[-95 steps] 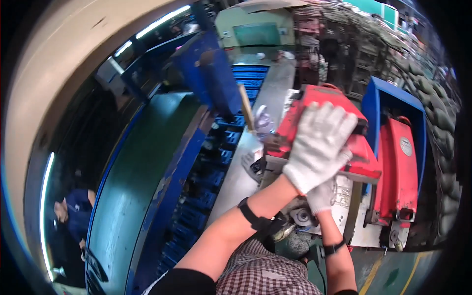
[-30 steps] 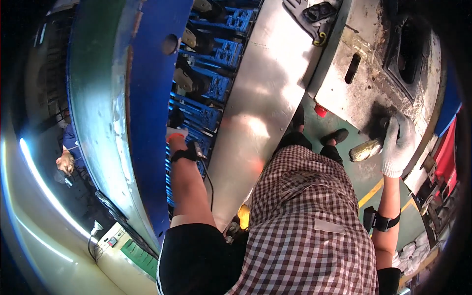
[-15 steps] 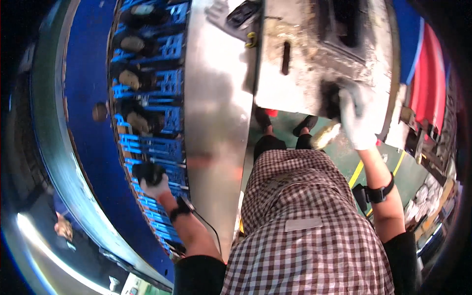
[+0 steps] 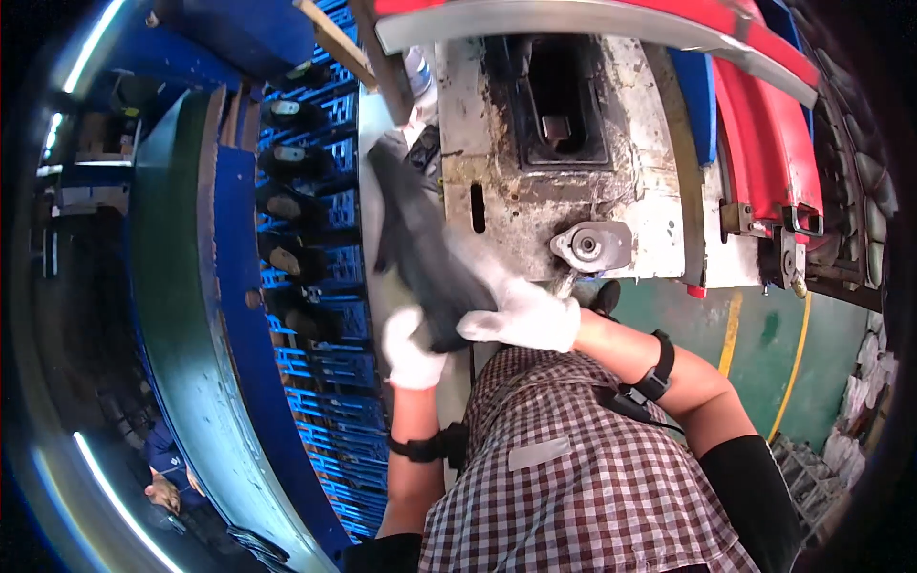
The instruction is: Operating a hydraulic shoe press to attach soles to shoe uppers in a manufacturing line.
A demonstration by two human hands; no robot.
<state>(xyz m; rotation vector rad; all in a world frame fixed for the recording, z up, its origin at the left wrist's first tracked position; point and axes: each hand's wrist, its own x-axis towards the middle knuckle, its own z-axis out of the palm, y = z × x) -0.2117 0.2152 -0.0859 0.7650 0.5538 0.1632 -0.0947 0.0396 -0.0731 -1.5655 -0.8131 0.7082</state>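
Note:
In front of my apron, both gloved hands are closed around a long dark shoe-shaped piece [image 4: 430, 250], blurred by motion. It is tilted, its far end pointing up and left over the metal strip. My left hand [image 4: 413, 351] grips the near end from the left. Across the near right side lies my right hand [image 4: 527, 315], its thumb pressed on the dark surface. Just beyond my right hand, an oval metal fitting with a round centre [image 4: 586, 246] sits at the near edge of a worn, stained metal plate [image 4: 458, 124].
A dark recessed block [image 4: 564, 158] is set in the plate. Red machine bars [image 4: 778, 143] stand at the right and cross the top. Blue wire racks [image 4: 344, 310] with several dark shoe-shaped pieces run along the left, beside a long green belt [image 4: 172, 239]. Another person [image 4: 164, 487] is at far lower left.
My left hand has come from the rack to the middle, and my right hand has left the plate's near edge; both now hold the dark piece. The view has shifted, showing more red bars.

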